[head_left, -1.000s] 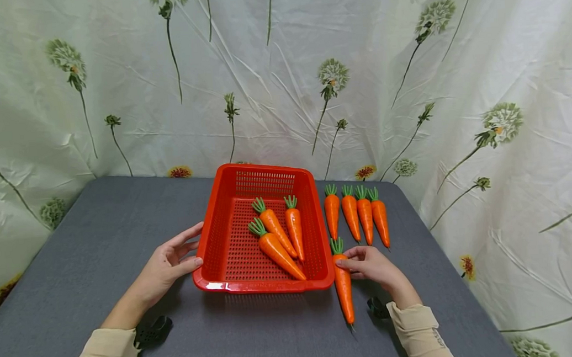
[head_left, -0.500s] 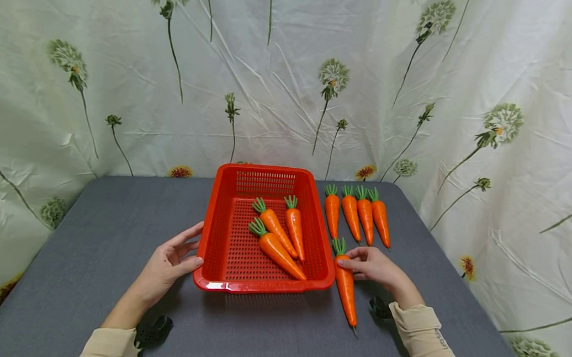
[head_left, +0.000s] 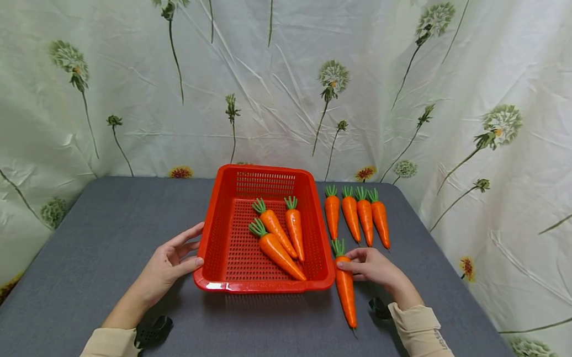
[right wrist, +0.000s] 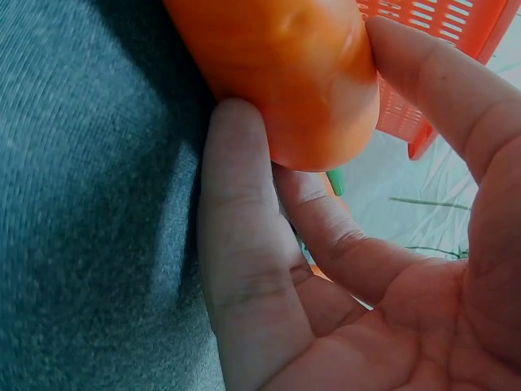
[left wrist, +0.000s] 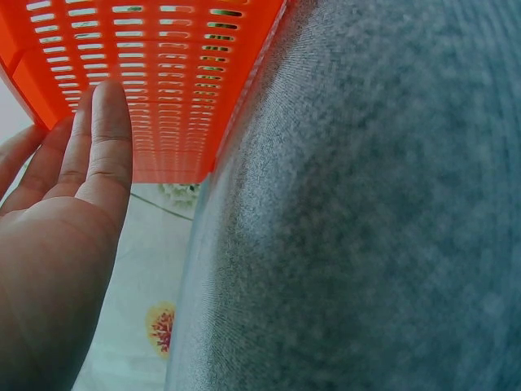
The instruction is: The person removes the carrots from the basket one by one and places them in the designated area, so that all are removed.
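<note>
Both hands are at work in the head view, on the two sides of a red plastic basket (head_left: 237,243). The left hand (head_left: 171,263) has its thumb on the basket rim near the left front corner, with the fingers spread along the outer side. The right hand (head_left: 376,267) pinches a single carrot (head_left: 346,293) between thumb and fingers. This carrot lies just beside the right front corner of the basket, to the left of the right hand and well apart from the left one; its green top points away from the person. Three carrots (head_left: 294,230) lie inside the basket, and four carrots (head_left: 365,215) lie in a row behind the right hand, on the grey cloth (head_left: 144,216).

From the left wrist, the fingers look almost straight, against the slotted basket wall.

From the right wrist, thumb and fingertips touch opposite sides of the carrot's thick end.
</note>
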Demonstrator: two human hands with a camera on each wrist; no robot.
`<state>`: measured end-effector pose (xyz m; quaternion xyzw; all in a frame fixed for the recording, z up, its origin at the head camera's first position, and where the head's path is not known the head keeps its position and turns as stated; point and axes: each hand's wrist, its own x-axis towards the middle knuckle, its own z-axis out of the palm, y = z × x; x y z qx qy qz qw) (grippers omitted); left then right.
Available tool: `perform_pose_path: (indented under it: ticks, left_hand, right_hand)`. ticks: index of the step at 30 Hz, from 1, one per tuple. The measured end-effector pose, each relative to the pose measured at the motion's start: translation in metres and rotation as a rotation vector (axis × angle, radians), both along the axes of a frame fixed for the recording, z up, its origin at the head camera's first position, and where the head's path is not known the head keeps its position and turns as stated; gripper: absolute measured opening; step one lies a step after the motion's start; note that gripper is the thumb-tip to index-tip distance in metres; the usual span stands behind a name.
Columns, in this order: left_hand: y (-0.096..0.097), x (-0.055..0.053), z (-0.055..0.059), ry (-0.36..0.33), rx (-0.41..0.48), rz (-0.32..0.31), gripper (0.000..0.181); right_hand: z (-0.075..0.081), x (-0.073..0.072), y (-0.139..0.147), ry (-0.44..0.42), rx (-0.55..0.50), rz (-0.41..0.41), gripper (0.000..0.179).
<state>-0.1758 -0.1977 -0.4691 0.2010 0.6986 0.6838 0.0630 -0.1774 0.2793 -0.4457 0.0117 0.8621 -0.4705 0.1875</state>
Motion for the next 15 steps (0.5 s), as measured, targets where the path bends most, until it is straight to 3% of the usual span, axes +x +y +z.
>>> perform_pose_path:
  ticks: [15]
  left_hand:
    - [0.0004, 0.0003, 0.0004, 0.001, -0.012, 0.007, 0.070]
  right_hand:
    - [-0.0003, -0.0003, 0.0037, -0.014, 0.015, -0.015, 0.050]
